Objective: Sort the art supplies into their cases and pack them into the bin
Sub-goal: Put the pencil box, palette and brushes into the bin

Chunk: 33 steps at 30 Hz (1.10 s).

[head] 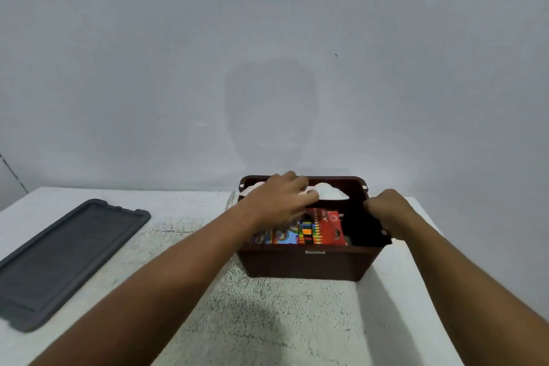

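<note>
The speckled table [267, 321] bears little else besides the dark grey lid [65, 261], which lies flat well to the left of both hands, its long axis running from the near left edge away toward the wall. The dark brown bin [309, 264] stands open by the table's far right corner, its long axis running left to right. Inside it, just under and to the near side of the left hand's fingers, a red crayon box [323, 229] leans with its printed face toward the camera, its long side along the bin's length; a blue box [285, 236] sits just left of it. Beyond the fingertips lies something white [329, 192] — what it is I cannot tell. The left hand [279, 202] reaches into the bin, fingers bent down onto the white thing; whether they grip it or only press is unclear. The right hand [386, 208] has its fingers curled round the bin's right rim, steadying it. By my judgement the packing is nearly done — no loose supplies show on the table, and the lid is not yet on.
</note>
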Available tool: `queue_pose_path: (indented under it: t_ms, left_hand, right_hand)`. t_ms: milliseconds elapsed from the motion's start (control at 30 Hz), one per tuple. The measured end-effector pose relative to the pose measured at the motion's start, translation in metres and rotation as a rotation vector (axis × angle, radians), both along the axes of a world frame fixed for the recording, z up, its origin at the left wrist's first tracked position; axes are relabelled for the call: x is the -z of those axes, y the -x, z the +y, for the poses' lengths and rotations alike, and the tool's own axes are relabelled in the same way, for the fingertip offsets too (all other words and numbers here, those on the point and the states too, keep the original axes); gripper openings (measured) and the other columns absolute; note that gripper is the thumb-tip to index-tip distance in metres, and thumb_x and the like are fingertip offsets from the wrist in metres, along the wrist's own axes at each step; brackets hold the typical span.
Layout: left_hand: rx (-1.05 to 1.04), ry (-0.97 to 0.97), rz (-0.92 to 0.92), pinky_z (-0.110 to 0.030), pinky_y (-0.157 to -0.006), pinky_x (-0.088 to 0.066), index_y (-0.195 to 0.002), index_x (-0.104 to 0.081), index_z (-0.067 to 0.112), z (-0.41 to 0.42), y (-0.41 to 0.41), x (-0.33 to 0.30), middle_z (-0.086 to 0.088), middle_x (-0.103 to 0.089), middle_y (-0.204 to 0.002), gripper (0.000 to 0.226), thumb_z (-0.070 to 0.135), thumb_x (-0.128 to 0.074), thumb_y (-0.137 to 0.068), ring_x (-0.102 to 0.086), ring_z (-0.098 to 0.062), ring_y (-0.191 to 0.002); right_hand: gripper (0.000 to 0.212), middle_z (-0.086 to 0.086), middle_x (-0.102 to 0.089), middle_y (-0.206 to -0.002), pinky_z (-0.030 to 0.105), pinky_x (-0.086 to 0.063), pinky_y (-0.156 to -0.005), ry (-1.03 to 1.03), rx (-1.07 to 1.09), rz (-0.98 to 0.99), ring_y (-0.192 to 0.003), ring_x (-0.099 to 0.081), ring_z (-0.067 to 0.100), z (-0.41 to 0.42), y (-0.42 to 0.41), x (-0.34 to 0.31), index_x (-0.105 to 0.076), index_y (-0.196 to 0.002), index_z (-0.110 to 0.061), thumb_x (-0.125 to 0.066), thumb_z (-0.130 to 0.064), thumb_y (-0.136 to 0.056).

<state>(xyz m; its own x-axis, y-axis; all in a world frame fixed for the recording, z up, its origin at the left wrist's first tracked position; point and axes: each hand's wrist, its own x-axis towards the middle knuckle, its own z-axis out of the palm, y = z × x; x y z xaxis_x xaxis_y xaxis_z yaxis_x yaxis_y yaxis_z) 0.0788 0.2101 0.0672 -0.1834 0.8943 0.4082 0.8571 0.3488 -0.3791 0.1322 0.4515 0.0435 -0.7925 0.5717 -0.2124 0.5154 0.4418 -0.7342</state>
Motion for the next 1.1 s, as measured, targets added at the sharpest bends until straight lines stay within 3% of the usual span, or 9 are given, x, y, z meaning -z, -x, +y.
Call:
queue_pose_path:
  t_ms: [100, 200, 333, 467, 533, 633, 700, 933, 1100]
  left_hand:
    - [0.051, 0.131, -0.084, -0.036, -0.056, -0.048, -0.099, -0.058, 0.014, 0.005, -0.004, 0.024, -0.013, -0.058, -0.093, 0.025, 0.022, -0.07, -0.079, -0.055, -0.03, -0.077]
    - [0.01, 0.138, -0.273, -0.046, -0.071, -0.05, -0.108, -0.058, 0.013, 0.0, -0.004, 0.034, -0.013, -0.055, -0.106, 0.022, 0.022, -0.054, -0.088, -0.051, -0.031, -0.092]
    - [-0.055, 0.144, -0.502, -0.031, -0.091, -0.038, -0.114, -0.062, 0.013, -0.005, 0.005, 0.034, -0.009, -0.055, -0.118, 0.025, 0.02, -0.059, -0.091, -0.05, -0.027, -0.104]
    - [-0.11, 0.129, -0.735, -0.031, -0.092, -0.043, -0.109, -0.067, 0.019, -0.014, 0.013, 0.035, -0.001, -0.06, -0.111, 0.027, 0.038, -0.065, -0.089, -0.056, -0.015, -0.103]
    - [-0.128, -0.009, -0.831, -0.034, -0.085, -0.05, -0.104, -0.069, 0.019, -0.027, 0.019, 0.035, 0.002, -0.063, -0.102, 0.023, 0.036, -0.063, -0.09, -0.06, -0.011, -0.092]
    - [-0.297, -0.397, -0.651, -0.037, -0.08, -0.05, -0.101, -0.067, 0.011, -0.068, 0.043, 0.042, -0.005, -0.063, -0.095, 0.016, 0.016, -0.055, -0.092, -0.061, -0.022, -0.088]
    - [-0.535, -0.502, -0.547, -0.039, -0.085, -0.047, -0.105, -0.064, 0.005, -0.114, 0.063, 0.054, -0.015, -0.063, -0.101, 0.019, 0.008, -0.051, -0.091, -0.059, -0.03, -0.095]
    - [-1.278, -0.187, -0.573, -0.036, -0.081, -0.049, -0.113, -0.059, 0.013, -0.283, 0.084, 0.126, -0.015, -0.061, -0.113, 0.032, 0.009, -0.048, -0.083, -0.057, -0.032, -0.101]
    - [-1.377, -0.072, -0.594, -0.031, -0.082, -0.051, -0.106, -0.069, 0.013, -0.312, 0.069, 0.144, -0.007, -0.068, -0.105, 0.026, 0.018, -0.048, -0.09, -0.064, -0.023, -0.097]
  right_hand:
    - [0.011, 0.019, -0.06, -0.089, 0.042, -0.055, -0.072, 0.051, -0.009, 0.001, -0.083, -0.061, 0.035, 0.003, 0.0, -0.003, -0.056, -0.088, 0.003, -0.054, -0.005, -0.08]
    - [0.01, 0.019, -0.06, -0.09, 0.031, -0.047, -0.059, -0.021, -0.034, -0.009, -0.082, -0.061, 0.033, -0.002, 0.0, -0.001, -0.054, -0.085, -0.001, -0.052, -0.01, -0.084]
    - [0.017, 0.017, -0.061, -0.095, 0.029, -0.042, -0.055, -0.106, -0.051, -0.02, -0.086, -0.06, 0.032, -0.012, 0.005, 0.003, -0.055, -0.093, -0.001, -0.05, -0.016, -0.086]
    - [0.018, 0.016, -0.062, -0.098, 0.031, -0.045, -0.063, -0.22, -0.054, -0.06, -0.084, -0.059, 0.031, -0.023, 0.01, 0.008, -0.055, -0.095, -0.003, -0.047, -0.017, -0.089]
    - [0.02, 0.016, -0.061, -0.106, 0.032, -0.043, -0.072, -0.332, -0.054, -0.082, -0.093, -0.058, 0.032, -0.031, 0.011, 0.01, -0.054, -0.102, -0.004, -0.044, -0.02, -0.093]
    - [0.032, 0.018, -0.058, -0.12, 0.034, -0.041, -0.08, -0.454, -0.026, -0.094, -0.108, -0.056, 0.035, -0.038, 0.011, 0.018, -0.049, -0.12, -0.004, -0.04, -0.024, -0.097]
    - [0.035, 0.02, -0.056, -0.123, 0.037, -0.042, -0.084, -0.474, 0.004, -0.075, -0.11, -0.054, 0.038, -0.043, 0.013, 0.024, -0.046, -0.124, -0.003, -0.039, -0.024, -0.097]
    - [0.033, 0.023, -0.056, -0.119, 0.037, -0.037, -0.077, -0.512, 0.024, -0.055, -0.106, -0.054, 0.041, -0.064, 0.016, 0.031, -0.047, -0.121, -0.003, -0.037, -0.023, -0.096]
    - [0.033, 0.023, -0.056, -0.118, 0.037, -0.036, -0.076, -0.53, 0.024, -0.051, -0.105, -0.054, 0.041, -0.075, 0.019, 0.032, -0.047, -0.119, -0.002, -0.037, -0.023, -0.096]
